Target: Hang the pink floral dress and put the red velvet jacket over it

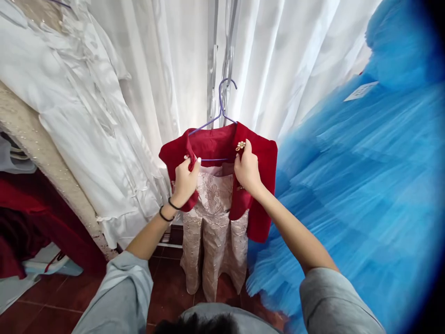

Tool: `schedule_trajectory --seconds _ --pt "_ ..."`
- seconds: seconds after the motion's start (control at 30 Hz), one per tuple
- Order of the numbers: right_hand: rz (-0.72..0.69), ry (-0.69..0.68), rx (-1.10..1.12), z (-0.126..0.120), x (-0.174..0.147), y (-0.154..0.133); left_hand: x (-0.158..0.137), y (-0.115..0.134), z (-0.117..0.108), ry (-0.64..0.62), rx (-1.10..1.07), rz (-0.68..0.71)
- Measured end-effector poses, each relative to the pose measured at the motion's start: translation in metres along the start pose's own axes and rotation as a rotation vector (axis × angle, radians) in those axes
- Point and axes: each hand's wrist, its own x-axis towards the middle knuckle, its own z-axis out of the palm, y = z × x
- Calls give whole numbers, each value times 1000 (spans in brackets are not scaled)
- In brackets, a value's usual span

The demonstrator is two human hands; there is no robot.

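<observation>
A red jacket (266, 185) hangs on a purple wire hanger (221, 99) in front of me, its front parted. My left hand (186, 181) grips the jacket's left-side front edge, fingers closed on the cloth. On the other side my right hand (247, 168) pinches the opposite front edge, beside a gold and pearl brooch (240, 146). Between the two edges shows a pale pink brocade dress (215, 195), falling in folds toward the floor. The hanger's lower bar crosses above the dress's top. Part of the jacket front is hidden behind my hands.
White garments (86, 120) hang on the left, above dark red cloth (21, 199). A big blue tulle gown (347, 185) fills the right, with a white tag (360, 91) on it. White curtains (187, 55) and metal poles (212, 69) stand behind. The floor (167, 283) is red tile.
</observation>
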Motion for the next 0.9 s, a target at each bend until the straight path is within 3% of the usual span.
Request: schedule_trajectory --seconds 0.07,0.1,0.23,0.3,0.4,0.47,0.53,0.6,0.67,0.7,0.77,0.83,0.9 --pt "-36 -5 72 9 6 -9 8 11 27 104 -71 77" --pt "-35 -34 92 14 7 -11 12 12 39 77 -59 82" --pt "12 -159 16 21 -6 -9 -5 -20 73 -299 125 -44" --pt "-28 -59 -73 17 -20 -9 -33 -45 77 -340 221 -95" --pt "-157 140 -60 14 -36 -19 -84 -74 69 -199 267 -21" --pt "-190 66 73 23 -42 -27 -115 -90 56 -107 195 118" --pt "-150 -131 214 42 -46 -30 -139 -108 39 33 62 157" --pt "-118 -324 326 65 -53 -27 -150 -130 20 262 -79 -115" --pt "-130 -433 428 89 -64 -20 -150 -152 6 415 -182 -544" --pt "-117 -441 475 99 -71 -18 -146 -163 1 403 -228 -727" --pt "-6 -383 544 114 -85 -16 -138 -179 -3 227 -332 -940" --pt "121 -325 618 116 -95 -19 -131 -189 -4 35 -442 -1030" --pt "170 -371 755 105 -100 -24 -131 -195 -9 -76 -546 -1072"
